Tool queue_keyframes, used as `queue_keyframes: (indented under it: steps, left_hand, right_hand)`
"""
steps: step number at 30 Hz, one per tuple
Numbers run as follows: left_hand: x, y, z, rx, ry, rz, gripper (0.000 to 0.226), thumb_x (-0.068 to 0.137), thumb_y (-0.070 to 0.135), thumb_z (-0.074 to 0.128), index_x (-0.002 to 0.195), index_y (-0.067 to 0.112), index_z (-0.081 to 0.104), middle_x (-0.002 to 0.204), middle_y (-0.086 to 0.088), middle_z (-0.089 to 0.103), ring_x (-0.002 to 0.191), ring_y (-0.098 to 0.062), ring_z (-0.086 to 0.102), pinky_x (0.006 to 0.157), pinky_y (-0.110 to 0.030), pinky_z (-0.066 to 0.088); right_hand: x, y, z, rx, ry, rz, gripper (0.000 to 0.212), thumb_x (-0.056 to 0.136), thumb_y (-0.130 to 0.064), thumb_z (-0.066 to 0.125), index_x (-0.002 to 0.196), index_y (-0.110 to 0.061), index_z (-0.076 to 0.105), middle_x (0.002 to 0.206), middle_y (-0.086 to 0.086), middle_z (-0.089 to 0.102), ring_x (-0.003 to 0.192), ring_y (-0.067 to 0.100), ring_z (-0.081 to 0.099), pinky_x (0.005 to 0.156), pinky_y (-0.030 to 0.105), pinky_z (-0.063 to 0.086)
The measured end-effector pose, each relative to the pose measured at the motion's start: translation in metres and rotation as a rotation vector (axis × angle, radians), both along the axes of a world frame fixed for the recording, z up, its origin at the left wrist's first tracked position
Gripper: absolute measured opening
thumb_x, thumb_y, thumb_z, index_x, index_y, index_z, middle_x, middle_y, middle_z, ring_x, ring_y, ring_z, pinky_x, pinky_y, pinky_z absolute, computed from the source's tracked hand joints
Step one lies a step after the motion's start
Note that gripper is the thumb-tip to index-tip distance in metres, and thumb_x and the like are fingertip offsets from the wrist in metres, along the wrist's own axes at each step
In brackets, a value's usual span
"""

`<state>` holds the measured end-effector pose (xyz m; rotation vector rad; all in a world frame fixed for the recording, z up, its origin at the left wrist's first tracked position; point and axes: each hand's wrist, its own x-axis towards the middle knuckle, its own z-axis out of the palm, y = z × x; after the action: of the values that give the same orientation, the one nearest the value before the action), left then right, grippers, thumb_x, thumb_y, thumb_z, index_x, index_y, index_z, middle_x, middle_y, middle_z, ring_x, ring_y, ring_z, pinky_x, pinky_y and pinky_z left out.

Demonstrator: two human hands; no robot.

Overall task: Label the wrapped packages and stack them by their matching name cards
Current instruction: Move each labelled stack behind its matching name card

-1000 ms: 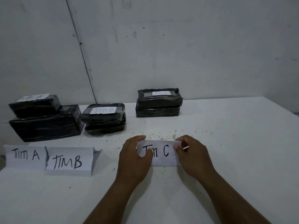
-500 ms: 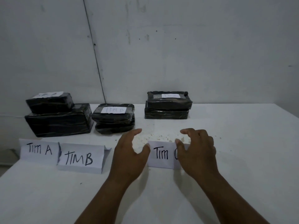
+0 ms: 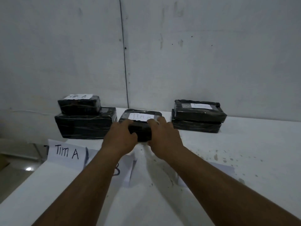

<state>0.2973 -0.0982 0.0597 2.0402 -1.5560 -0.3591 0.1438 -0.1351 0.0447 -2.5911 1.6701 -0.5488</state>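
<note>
Both hands are on the middle stack of black plastic-wrapped packages, the one whose white paper label reads "TIM B". The left hand curls round its near left corner and the right hand grips the near right side, fingers lying over the top edge just beside the label. The stack sits at the far side of the white counter, between the taller "TIM A" stack of black wrapped packages on the left and a third two-high black stack on the right, whose label I cannot read from here.

Nearer, the folded white "TIM A" name card stands in front of its stack. The "TIM B" card is mostly hidden under the left forearm, and a third pale card lies blurred beyond the right forearm.

The wrap looks slick, so if the stack is pulled or lifted by its top package alone, the lower one may slide out or be left behind. The forearms pass low over the light paper cards; a careless drag back could knock them flat or out of line with their stacks.
</note>
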Motion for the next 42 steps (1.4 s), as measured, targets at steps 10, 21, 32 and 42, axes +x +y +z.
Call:
queue_keyframes:
  steps: [10,21,32,42]
  left_hand:
    - [0.008,-0.050,-0.013,0.082,-0.021,-0.089,0.056,0.087,0.030,0.065,0.141,0.027,0.053,0.141,-0.012,0.048,0.130,-0.028,0.047,0.104,-0.035,0.043]
    - [0.016,-0.125,-0.019,0.206,-0.079,-0.146,0.086,0.089,0.035,0.064,0.162,0.026,0.019,0.168,-0.020,0.004,0.146,-0.035,0.037,0.116,-0.037,0.033]
    - [0.018,-0.102,0.016,0.034,-0.020,-0.164,0.060,0.080,0.031,0.063,0.138,0.027,0.051,0.136,0.001,0.058,0.112,-0.020,0.058,0.088,-0.029,0.046]
    - [0.039,0.039,-0.013,-0.210,0.141,0.102,0.038,0.092,0.030,0.068,0.130,0.027,0.065,0.134,0.006,0.063,0.120,-0.012,0.057,0.104,-0.028,0.043]
  right_hand:
    - [0.024,-0.060,-0.013,-0.100,0.234,-0.012,0.054,0.092,-0.007,0.062,0.142,-0.016,0.042,0.135,0.013,0.047,0.124,0.039,0.046,0.081,0.041,0.046]
    - [0.028,-0.131,-0.012,-0.103,0.252,-0.069,0.055,0.093,-0.010,0.062,0.142,-0.020,0.040,0.138,0.010,0.045,0.128,0.037,0.043,0.084,0.043,0.047]
    - [0.027,-0.113,0.005,-0.075,0.218,-0.040,0.076,0.087,-0.014,0.070,0.152,-0.025,0.034,0.147,0.014,0.038,0.128,0.037,0.043,0.094,0.048,0.045]
    - [0.019,0.044,0.012,0.302,-0.132,0.011,0.049,0.102,-0.061,0.042,0.143,-0.036,0.044,0.130,0.001,0.066,0.114,0.024,0.063,0.082,0.036,0.045]
